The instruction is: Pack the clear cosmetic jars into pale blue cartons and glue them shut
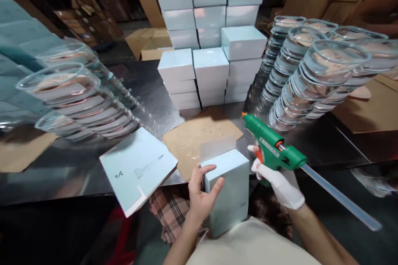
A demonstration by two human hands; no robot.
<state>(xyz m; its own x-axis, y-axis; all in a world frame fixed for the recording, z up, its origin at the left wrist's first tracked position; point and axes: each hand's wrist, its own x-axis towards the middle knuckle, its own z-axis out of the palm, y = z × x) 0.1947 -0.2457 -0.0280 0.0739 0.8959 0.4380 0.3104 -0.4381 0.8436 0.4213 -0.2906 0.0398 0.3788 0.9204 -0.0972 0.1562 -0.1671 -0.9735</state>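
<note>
A view from above a dark, shiny metal worktable [311, 145] in a warehouse. Low in the centre of the frame, the person's bare left hand [200, 192] is wrapped around the left side of a pale blue cardboard box [228, 192], thumb on top and fingers spread on its front face, holding it upright at the table's near edge, against the person's lap. Just to the right, the right hand [281, 182], in a white glove, is clenched on the grip of a green hot glue gun with an orange tip [273, 149]. Its nozzle points up and left, above the box's top right corner, not touching it. A long clear glue stick [338, 196] juts from the back toward the lower right.

Behind the box lies a brown cardboard sheet spotted with glue [199, 138]. At lower left centre, a stack of flat, unfolded pale blue box blanks [137, 167] overhangs the table edge. In the upper centre stands a wall of finished pale blue boxes [211, 41]. Leaning stacks of clear plastic dishes fill the left [77, 95] and the upper right [311, 74].

The step in hand looks like gluing the box shut. The next move would call for bringing the nozzle down to the seam or flap while the left hand keeps the box steady.
</note>
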